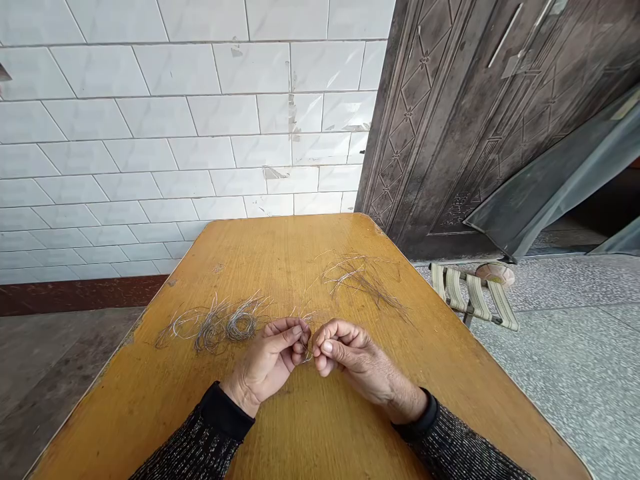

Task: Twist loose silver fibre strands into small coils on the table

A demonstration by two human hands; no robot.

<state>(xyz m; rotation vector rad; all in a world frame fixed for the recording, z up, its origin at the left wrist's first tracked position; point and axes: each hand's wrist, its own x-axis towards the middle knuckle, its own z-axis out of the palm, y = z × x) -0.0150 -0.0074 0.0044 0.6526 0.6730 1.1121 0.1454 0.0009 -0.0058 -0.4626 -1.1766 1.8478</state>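
Over the middle of the wooden table (320, 427), my two hands meet almost fingertip to fingertip. My left hand (273, 357) is closed, pinching thin wire (307, 357) between thumb and fingers. My right hand (350, 353) is closed in a pinch on the same wire, close beside the left fingertips; the fingers hide most of it. Left of my hands lie coiled bundles of thin grey wire (242, 325), tangled side by side. A loose spread of straighter wires (363, 277) rests farther off to the right.
White wall tiles (225, 113) rise behind the table's far edge. A dark carved door (450, 133) stands at the right, with a grey hanging sheet (565, 180) beside it. A folding stool with striped straps (475, 293) is on the floor right of the table.
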